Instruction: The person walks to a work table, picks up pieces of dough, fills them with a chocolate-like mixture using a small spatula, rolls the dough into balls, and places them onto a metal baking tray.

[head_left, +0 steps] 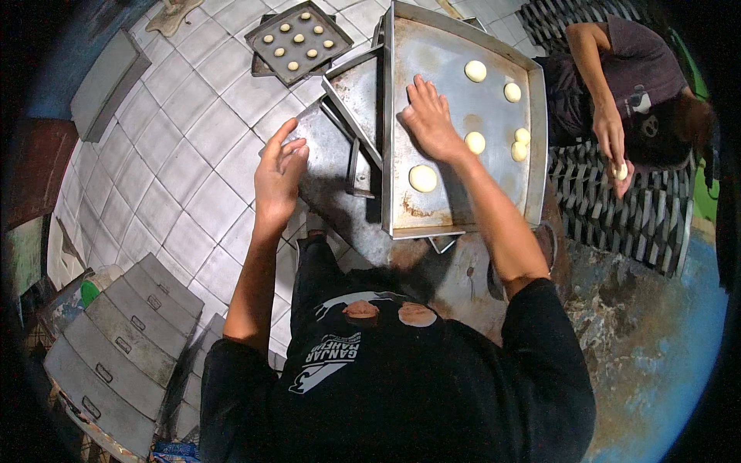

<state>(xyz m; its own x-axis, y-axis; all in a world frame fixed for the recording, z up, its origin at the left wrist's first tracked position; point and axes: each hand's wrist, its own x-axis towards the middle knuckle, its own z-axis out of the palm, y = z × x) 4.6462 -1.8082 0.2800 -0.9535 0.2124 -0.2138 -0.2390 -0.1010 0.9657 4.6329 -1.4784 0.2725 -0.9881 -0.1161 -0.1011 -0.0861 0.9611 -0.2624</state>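
My right hand [431, 123] is spread on the large metal tray [432, 65], its fingers apart; whatever may lie under the palm is hidden. Several pale round dough balls sit in that tray, including one [422, 178] just below the hand, one [475, 142] beside my wrist and two touching [519, 151] at the right. My left hand [279, 166] is raised left of the tray, fingers loosely curved and apart, empty. Beneath and beside the large tray are other angled metal pans [355, 89] on a worn metal surface [312, 174].
A small tray [258, 54] of several dough balls lies on the tiled floor [189, 147]. Grey lidded boxes [135, 324] stack lower left. At right, a co-worker [633, 62] holds a dough piece [621, 171] beside slatted metal racks [617, 224].
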